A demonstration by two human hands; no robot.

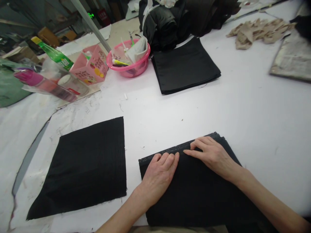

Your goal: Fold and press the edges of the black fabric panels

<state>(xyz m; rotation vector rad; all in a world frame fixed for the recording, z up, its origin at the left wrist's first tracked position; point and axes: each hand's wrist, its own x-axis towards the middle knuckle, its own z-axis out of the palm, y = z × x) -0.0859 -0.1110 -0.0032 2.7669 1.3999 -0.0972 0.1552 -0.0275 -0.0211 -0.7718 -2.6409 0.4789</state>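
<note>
A stack of black fabric pieces [194,191] lies on the white table [255,110] right in front of me. My left hand [159,173] rests flat on its far edge, fingers stretched out and close together. My right hand [212,155] lies flat beside it on the same edge, fingers pointing left, almost touching the left fingertips. Neither hand holds anything. A single black fabric square [85,168] lies flat to the left, apart from both hands.
A folded black fabric stack [184,66] sits further back, with a pink bowl [142,63] of small tools, a pink carton [91,64], bottles [48,82] and a green bottle [54,53] at the left. Beige scraps [257,30] and dark garments [175,19] lie at the back.
</note>
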